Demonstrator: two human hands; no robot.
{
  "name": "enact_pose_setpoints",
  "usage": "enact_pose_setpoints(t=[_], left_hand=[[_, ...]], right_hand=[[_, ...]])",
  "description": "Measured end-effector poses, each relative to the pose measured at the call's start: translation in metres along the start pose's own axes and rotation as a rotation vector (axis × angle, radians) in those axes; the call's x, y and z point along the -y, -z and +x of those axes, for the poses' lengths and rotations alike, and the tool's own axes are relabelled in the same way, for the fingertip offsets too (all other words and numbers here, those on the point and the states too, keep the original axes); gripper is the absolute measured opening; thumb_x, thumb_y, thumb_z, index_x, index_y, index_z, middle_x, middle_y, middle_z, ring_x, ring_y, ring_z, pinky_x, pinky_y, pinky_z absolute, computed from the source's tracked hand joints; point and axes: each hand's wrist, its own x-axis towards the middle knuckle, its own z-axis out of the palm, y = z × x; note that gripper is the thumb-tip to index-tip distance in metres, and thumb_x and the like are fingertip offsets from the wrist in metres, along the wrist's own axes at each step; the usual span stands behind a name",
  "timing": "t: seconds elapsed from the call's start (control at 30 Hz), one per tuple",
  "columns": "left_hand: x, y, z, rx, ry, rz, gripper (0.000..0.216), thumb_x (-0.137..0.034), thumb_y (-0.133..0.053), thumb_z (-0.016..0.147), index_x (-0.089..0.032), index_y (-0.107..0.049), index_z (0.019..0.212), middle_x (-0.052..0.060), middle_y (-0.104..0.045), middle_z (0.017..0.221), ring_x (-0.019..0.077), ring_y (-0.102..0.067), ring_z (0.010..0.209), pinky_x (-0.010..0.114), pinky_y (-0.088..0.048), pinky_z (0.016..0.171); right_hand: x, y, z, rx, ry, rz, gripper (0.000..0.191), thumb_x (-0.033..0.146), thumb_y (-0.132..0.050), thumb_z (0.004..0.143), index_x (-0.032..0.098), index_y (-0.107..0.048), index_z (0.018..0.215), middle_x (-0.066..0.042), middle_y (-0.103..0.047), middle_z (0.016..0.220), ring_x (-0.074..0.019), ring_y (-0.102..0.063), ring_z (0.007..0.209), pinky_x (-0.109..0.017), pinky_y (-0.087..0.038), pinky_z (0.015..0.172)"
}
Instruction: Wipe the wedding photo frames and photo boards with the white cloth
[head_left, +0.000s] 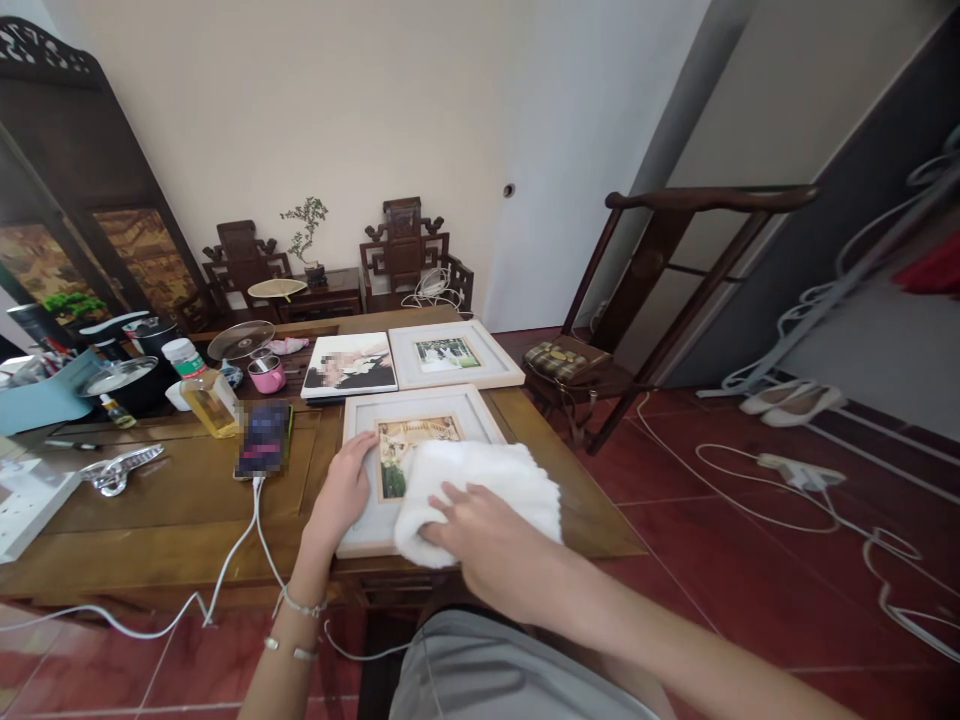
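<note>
A light wood picture frame (365, 520) with a wide pale mount and a small picture lies near the table's front edge. My left hand (348, 492) holds its left side, fingertips over the rim and thumb side toward me. A folded white cloth (480, 475) covers the frame's right and lower part, hiding some of the picture. My right hand (480, 530) grips the cloth and presses it down on the frame. Behind lie a second framed picture (491, 372) and a flat photo panel (352, 345), side by side.
Left of the frame, a phone (262, 440) is plugged into a white cable (232, 550). Farther left are a bottle of yellowish liquid (210, 400), a pink cup (266, 375), a metal clip (121, 468) and a black pot (139, 385). A wooden chair (637, 270) stands right.
</note>
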Motion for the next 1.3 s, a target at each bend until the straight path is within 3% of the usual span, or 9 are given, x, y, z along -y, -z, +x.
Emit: enact_pose_setpoints(t=[0.13,0.23,0.53,0.67,0.77,0.87,0.97,1.1,1.3], left_hand=[[-0.002,0.002,0.001,0.009,0.018,-0.017,0.055,0.005,-0.033,0.074,-0.016,-0.057,0.119,0.010,-0.057,0.128,0.0189,-0.050,0.123,0.043,-0.035,0.110],[0.000,0.002,0.000,0.011,-0.003,-0.041,0.056,0.005,-0.033,0.073,-0.016,-0.057,0.119,0.009,-0.057,0.128,0.0185,-0.050,0.123,0.043,-0.034,0.110],[0.000,0.002,-0.002,0.035,0.037,-0.057,0.054,0.004,-0.035,0.075,-0.016,-0.058,0.119,0.010,-0.054,0.132,0.0202,-0.047,0.126,0.043,-0.032,0.112],[0.001,0.003,-0.002,0.038,0.027,-0.033,0.054,0.004,-0.033,0.076,-0.016,-0.056,0.121,0.010,-0.054,0.132,0.0198,-0.047,0.125,0.044,-0.033,0.111],[0.001,0.003,-0.001,0.033,0.012,-0.031,0.053,0.004,-0.033,0.076,-0.016,-0.057,0.120,0.010,-0.055,0.130,0.0193,-0.048,0.124,0.044,-0.033,0.110],[0.002,0.004,-0.001,0.033,0.004,-0.037,0.054,0.005,-0.032,0.076,-0.017,-0.058,0.119,0.009,-0.056,0.130,0.0189,-0.048,0.125,0.044,-0.033,0.110],[0.002,0.003,-0.001,0.026,0.004,-0.042,0.055,0.005,-0.032,0.075,-0.017,-0.057,0.119,0.009,-0.056,0.130,0.0188,-0.048,0.125,0.044,-0.033,0.111],[0.004,0.001,-0.002,0.010,0.004,-0.055,0.055,0.005,-0.033,0.076,-0.019,-0.057,0.120,0.008,-0.057,0.129,0.0186,-0.049,0.124,0.044,-0.033,0.110],[0.005,-0.001,-0.002,0.003,0.012,-0.048,0.056,0.005,-0.034,0.075,-0.018,-0.056,0.121,0.009,-0.056,0.129,0.0192,-0.048,0.124,0.044,-0.033,0.110]], right_hand=[[0.014,-0.007,0.018,-0.022,0.086,0.037,0.037,0.002,-0.049,0.070,0.015,-0.065,0.100,-0.016,-0.060,0.119,-0.0294,-0.047,0.119,-0.044,-0.035,0.097],[0.010,-0.013,0.011,-0.076,0.070,0.046,0.041,0.001,-0.046,0.067,0.015,-0.064,0.102,-0.015,-0.058,0.125,-0.0291,-0.044,0.123,-0.045,-0.032,0.101],[-0.053,-0.001,-0.039,-0.005,-0.263,-0.080,0.051,-0.004,-0.043,0.061,0.021,-0.071,0.096,-0.014,-0.063,0.119,-0.0296,-0.059,0.107,-0.042,-0.041,0.093],[-0.093,-0.005,-0.007,-0.132,-0.328,-0.163,0.059,-0.002,-0.042,0.067,0.022,-0.062,0.117,-0.014,-0.055,0.130,-0.0307,-0.060,0.106,-0.043,-0.044,0.087],[-0.119,-0.015,0.034,-0.236,-0.207,-0.195,0.060,-0.005,-0.044,0.066,0.018,-0.060,0.120,-0.011,-0.046,0.140,-0.0293,-0.038,0.130,-0.046,-0.031,0.103],[-0.131,-0.019,0.064,-0.287,-0.209,-0.186,0.055,-0.003,-0.046,0.069,0.015,-0.059,0.120,-0.011,-0.044,0.142,-0.0281,-0.030,0.135,-0.048,-0.026,0.106],[-0.125,-0.019,0.068,-0.273,-0.193,-0.182,0.051,-0.002,-0.047,0.071,0.015,-0.062,0.116,-0.013,-0.048,0.139,-0.0289,-0.035,0.132,-0.049,-0.027,0.105],[-0.096,-0.014,0.038,-0.177,-0.091,-0.173,0.045,-0.001,-0.049,0.069,0.016,-0.067,0.106,-0.015,-0.056,0.129,-0.0292,-0.043,0.124,-0.045,-0.032,0.101],[-0.045,0.013,-0.019,0.065,-0.041,-0.065,0.044,-0.005,-0.042,0.064,0.018,-0.071,0.090,-0.012,-0.069,0.086,-0.0250,-0.064,0.083,-0.031,-0.042,0.068]])
